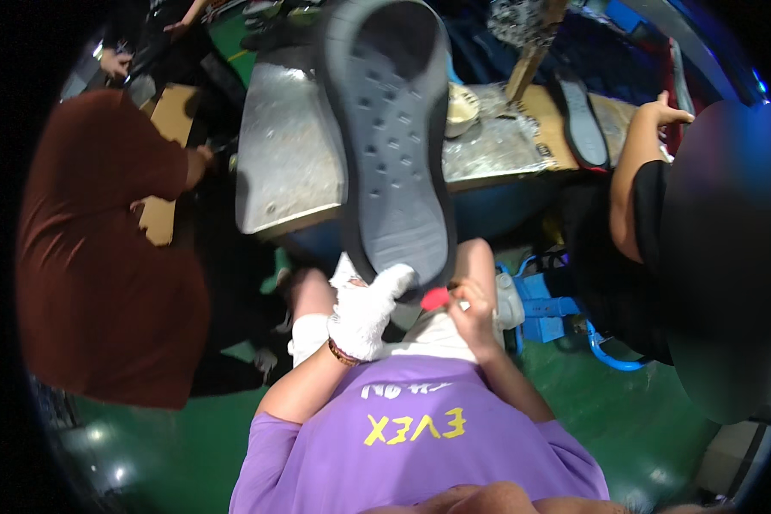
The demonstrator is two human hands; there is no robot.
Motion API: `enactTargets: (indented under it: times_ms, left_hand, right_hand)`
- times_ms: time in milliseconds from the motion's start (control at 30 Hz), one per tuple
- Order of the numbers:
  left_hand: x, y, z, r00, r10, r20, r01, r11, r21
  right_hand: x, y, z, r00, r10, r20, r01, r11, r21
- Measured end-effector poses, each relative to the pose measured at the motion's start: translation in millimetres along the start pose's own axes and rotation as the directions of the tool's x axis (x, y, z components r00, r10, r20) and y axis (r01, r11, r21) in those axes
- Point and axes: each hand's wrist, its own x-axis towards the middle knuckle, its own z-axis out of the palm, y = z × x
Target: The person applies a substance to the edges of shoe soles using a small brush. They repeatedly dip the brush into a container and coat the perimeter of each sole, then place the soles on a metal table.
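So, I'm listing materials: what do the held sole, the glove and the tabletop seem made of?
Held sole: probably rubber or foam, matte grey and black, with moulded-looking pits. Glove: likely knitted fabric, white, matte, softly wrinkled. Tabletop: perhaps sheet metal, silvery and worn, with bright glints.

One shoe sole [396, 176], grey with black rim and small dark recesses across its visible face, is held lengthwise, a small red piece [435, 299] just beside its near end.

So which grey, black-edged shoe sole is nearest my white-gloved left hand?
The large dotted sole, gripped by that left hand; the other sole lies farther off, upper right.
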Motion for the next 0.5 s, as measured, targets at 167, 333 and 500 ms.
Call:
enactTargets:
  times_ms: [167, 333, 500]
  left_hand:
    - [29, -3, 71, 0.883, -0.208, 0.421, 0.232, 0.973, -0.005]
    - [84, -56, 153, 0.777, -0.207, 0.595, 0.339, 0.933, -0.118]
    - [171, -55, 234, 0.912, -0.164, 0.376, 0.263, 0.938, -0.228]
  right_hand:
    - [-8, 35, 29, 0.999, -0.035, -0.023, 0.029, 0.974, -0.226]
    - [-22, 47, 10, 0.964, 0.202, 0.172, -0.185, 0.977, -0.11]
    - [-17, 37, 13, 0.926, 0.287, 0.246, -0.286, 0.957, -0.042]
